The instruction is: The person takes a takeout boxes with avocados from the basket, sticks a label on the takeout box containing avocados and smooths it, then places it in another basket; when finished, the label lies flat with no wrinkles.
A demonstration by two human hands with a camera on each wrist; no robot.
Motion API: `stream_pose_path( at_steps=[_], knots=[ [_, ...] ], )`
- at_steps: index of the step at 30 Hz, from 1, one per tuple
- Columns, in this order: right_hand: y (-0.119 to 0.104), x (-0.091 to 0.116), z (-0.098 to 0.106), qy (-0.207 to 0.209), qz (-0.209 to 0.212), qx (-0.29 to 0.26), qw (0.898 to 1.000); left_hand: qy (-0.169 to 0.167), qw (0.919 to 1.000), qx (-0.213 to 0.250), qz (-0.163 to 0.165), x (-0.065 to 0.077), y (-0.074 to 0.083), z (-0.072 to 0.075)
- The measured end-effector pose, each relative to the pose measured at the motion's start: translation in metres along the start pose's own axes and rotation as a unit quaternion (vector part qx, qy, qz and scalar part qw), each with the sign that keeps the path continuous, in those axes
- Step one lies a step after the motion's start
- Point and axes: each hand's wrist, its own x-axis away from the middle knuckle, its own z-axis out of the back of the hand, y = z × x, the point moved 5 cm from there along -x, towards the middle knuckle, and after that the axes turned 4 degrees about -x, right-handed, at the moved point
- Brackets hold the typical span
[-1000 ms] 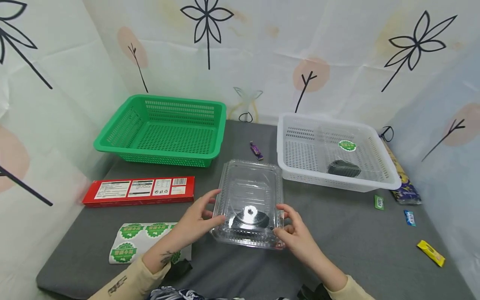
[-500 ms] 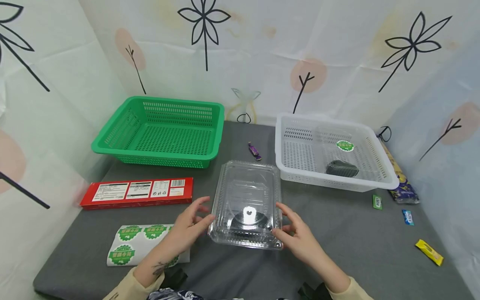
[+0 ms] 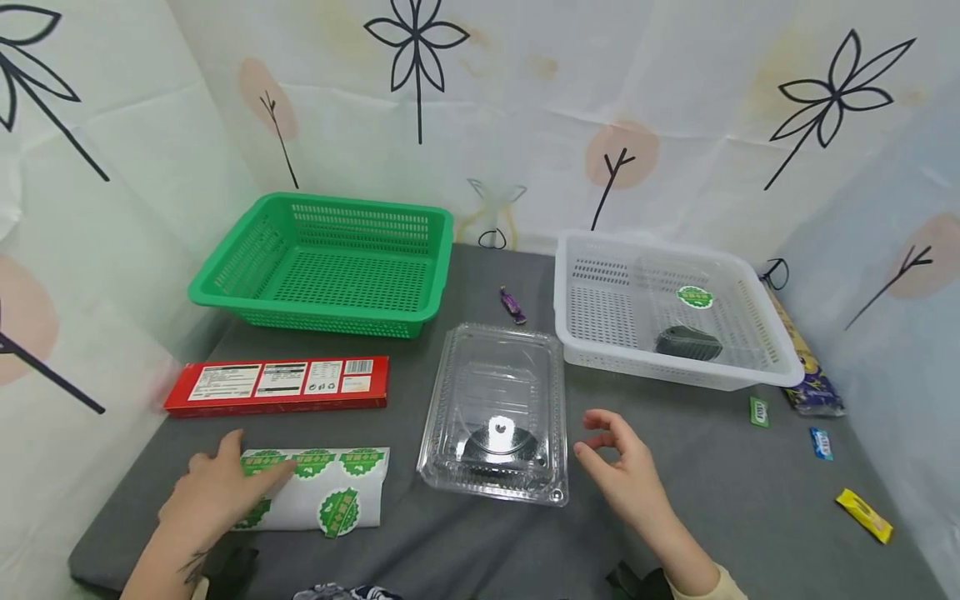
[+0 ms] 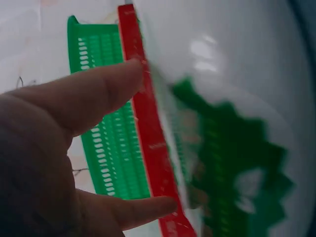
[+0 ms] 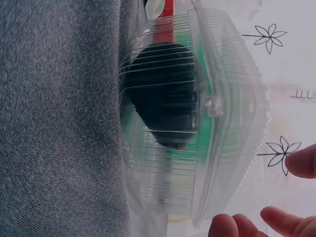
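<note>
"From the head view, how should the left hand (image 3: 213, 492) take the sticker roll (image 3: 322, 492)?"
"Lightly, I'd say, so the paper won't crease. The hand spreads over the roll's left end, on the grey surface (image 3: 712, 467)."
"Right hand (image 3: 626, 467)?"
"Loosely curled, empty, beside the clear box (image 3: 491, 400)."
"Left wrist?"
"Thumb and finger apart, roll at their tips (contact is unclear)."
"Right wrist?"
"Fingertips near the box, gripping nothing."

Clear plastic container (image 3: 491, 375) is sitting flat on the table (image 3: 465, 550), lid closed, some dark lump (image 5: 165, 89) inside at the near end. Right hand (image 3: 626, 471) is just beside it, a bit apart. Off left there's a white sticker sheet (image 3: 303, 500), green badges, kinda curled, left hand (image 3: 210, 492) over its left end.
</note>
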Motion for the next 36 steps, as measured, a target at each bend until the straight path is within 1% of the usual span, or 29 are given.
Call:
stream_pose_path(
  at_steps=[1,3,5,7,11,12,14,17,18,20,23,25,27,29,31,33,34,36],
  knots=[
    [0.000,0.000,-0.002,-0.005,-0.006,0.006,1.000,-0.011,0.9999,0.007,0.000,-0.003,-0.005,-0.002],
    [0.001,-0.001,-0.005,-0.019,-0.019,0.020,0.999,-0.022,0.9995,0.023,-0.007,-0.007,-0.012,-0.004],
    [0.003,-0.002,-0.010,-0.035,-0.034,0.036,0.998,-0.019,0.9988,0.041,-0.019,-0.009,-0.017,-0.003],
    [0.005,-0.003,-0.012,-0.047,-0.046,0.044,0.997,-0.013,0.9971,0.070,-0.028,-0.010,-0.019,-0.001],
    [0.007,-0.004,-0.012,-0.044,-0.043,0.057,0.997,0.000,0.9908,0.129,-0.039,-0.009,-0.021,0.007],
    [0.007,-0.004,-0.011,-0.041,-0.040,0.061,0.997,-0.002,0.9903,0.134,-0.037,-0.008,-0.021,0.008],
    [0.006,-0.004,-0.009,-0.035,-0.037,0.069,0.996,-0.016,0.9915,0.124,-0.035,-0.007,-0.017,0.007],
    [0.005,-0.005,-0.007,-0.029,-0.033,0.071,0.996,-0.042,0.9929,0.105,-0.036,-0.005,-0.008,0.000],
    [0.005,-0.005,-0.008,-0.028,-0.031,0.070,0.997,-0.047,0.9925,0.106,-0.040,-0.005,-0.004,-0.003],
    [0.005,-0.005,-0.009,-0.029,-0.027,0.065,0.997,-0.043,0.9900,0.125,-0.050,-0.004,0.003,-0.009],
    [0.005,-0.005,-0.014,-0.037,-0.022,0.056,0.998,-0.030,0.9841,0.166,-0.055,-0.003,0.009,-0.014],
    [0.005,-0.005,-0.017,-0.045,-0.024,0.050,0.997,-0.024,0.9782,0.199,-0.055,-0.002,0.010,-0.014],
    [0.006,-0.005,-0.019,-0.048,-0.024,0.046,0.997,-0.017,0.9701,0.235,-0.058,0.000,0.010,-0.010],
    [0.006,-0.005,-0.020,-0.048,-0.022,0.047,0.997,-0.006,0.9619,0.264,-0.071,0.005,0.010,0.000],
    [0.004,-0.006,-0.017,-0.042,-0.012,0.052,0.998,0.024,0.9530,0.286,-0.098,0.015,0.014,0.017],
    [0.002,-0.007,-0.012,-0.029,0.002,0.065,0.997,0.070,0.9413,0.303,-0.130,0.027,0.019,0.038],
    [-0.001,-0.008,-0.009,-0.019,0.009,0.071,0.997,0.104,0.9347,0.308,-0.144,0.033,0.023,0.049],
    [-0.007,-0.010,0.000,0.007,0.028,0.091,0.995,0.182,0.9125,0.325,-0.168,0.044,0.032,0.067]
  ],
)
